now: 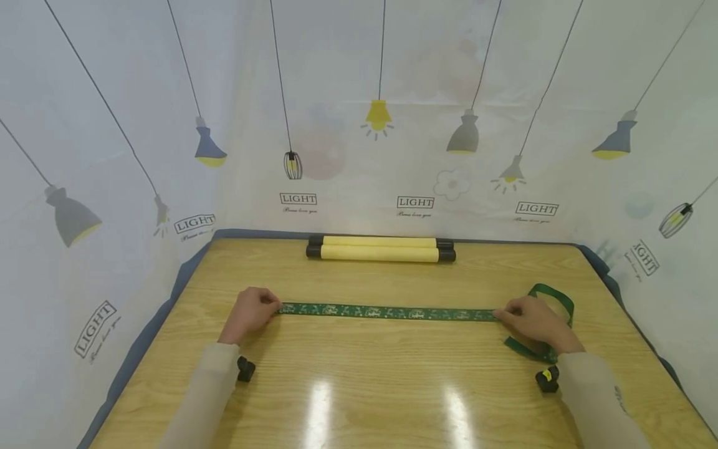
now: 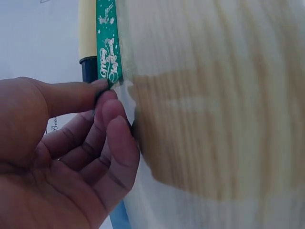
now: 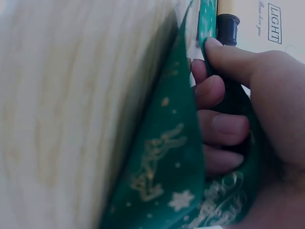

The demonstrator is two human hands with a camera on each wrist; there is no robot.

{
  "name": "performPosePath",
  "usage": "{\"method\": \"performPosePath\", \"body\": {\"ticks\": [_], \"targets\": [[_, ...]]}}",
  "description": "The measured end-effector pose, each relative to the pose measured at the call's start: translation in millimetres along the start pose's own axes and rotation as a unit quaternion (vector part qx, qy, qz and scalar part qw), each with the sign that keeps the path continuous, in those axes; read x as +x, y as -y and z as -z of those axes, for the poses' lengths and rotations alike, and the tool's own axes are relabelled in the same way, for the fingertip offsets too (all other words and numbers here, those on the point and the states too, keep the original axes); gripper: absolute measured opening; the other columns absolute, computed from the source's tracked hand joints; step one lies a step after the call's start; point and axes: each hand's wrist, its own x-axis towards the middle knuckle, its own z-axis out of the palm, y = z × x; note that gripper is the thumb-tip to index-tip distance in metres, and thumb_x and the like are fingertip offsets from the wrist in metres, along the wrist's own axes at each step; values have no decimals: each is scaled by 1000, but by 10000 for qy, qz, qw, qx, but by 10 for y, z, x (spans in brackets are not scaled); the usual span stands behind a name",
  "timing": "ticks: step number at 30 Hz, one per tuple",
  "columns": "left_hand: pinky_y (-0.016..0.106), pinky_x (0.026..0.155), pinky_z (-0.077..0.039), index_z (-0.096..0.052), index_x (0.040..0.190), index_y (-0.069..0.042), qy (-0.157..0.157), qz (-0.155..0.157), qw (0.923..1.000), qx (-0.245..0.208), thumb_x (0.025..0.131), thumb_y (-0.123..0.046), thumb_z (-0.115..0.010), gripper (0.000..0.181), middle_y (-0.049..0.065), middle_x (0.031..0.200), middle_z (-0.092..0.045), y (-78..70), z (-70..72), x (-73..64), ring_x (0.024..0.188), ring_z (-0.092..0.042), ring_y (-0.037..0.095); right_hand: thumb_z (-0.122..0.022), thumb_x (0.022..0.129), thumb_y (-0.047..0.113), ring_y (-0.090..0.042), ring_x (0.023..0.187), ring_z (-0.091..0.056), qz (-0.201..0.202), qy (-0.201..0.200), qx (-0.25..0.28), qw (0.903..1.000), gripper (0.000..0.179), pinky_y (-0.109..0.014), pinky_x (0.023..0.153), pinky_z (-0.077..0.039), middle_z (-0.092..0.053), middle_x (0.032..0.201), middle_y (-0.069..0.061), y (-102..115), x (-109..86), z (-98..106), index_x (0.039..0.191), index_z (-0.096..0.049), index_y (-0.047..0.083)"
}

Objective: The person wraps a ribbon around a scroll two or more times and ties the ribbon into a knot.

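Note:
A green ribbon (image 1: 373,312) with printed white lettering and reindeer runs straight across the wooden table between both hands. My left hand (image 1: 255,310) pinches its left end between thumb and forefinger. At the other side my right hand (image 1: 531,319) pinches the ribbon between thumb and fingers. Past that grip, the loose ribbon (image 3: 164,157) loops behind and below the right hand, its tail curling near the wrist. In the left wrist view the pinched ribbon end (image 2: 108,52) shows its lettering just above the thumb tip.
Two pale yellow rolls with black end caps (image 1: 381,252) lie side by side at the table's back edge. The wooden table (image 1: 370,380) is bounded by white wall sheets (image 1: 359,168) printed with lamps. A black device (image 1: 548,378) sits by the right wrist, another black device (image 1: 245,369) by the left.

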Motion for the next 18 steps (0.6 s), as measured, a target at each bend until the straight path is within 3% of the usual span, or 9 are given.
{"method": "performPosePath", "body": {"ticks": [4, 12, 18], "targets": [[30, 64, -48, -75, 101, -4, -200, 6, 9992, 346, 98, -17, -68, 15, 12, 97, -73, 13, 16, 3, 77, -61, 20, -58, 104, 44, -16, 69, -53, -112, 75, -110, 9998, 39, -32, 63, -43, -66, 82, -2, 4, 27, -8, 88, -70, 11], [36, 67, -51, -71, 96, -3, -367, -99, 9963, 769, 95, -16, -68, 13, 14, 94, -72, -27, 11, -23, 76, -62, 23, -60, 103, 44, -17, 67, -53, -353, 154, -258, 9989, 39, -31, 61, -42, -61, 75, 0, 93, 47, -6, 83, -65, 11], [43, 73, -54, -65, 113, 4, -504, -46, 9940, 966, 95, -20, -66, 30, 20, 103, -69, -41, -8, -19, 83, -64, 27, -59, 104, 43, -16, 64, -51, -488, 234, -232, 9983, 40, -31, 59, -41, -55, 70, 0, 113, 45, -17, 81, -62, 11]]}}
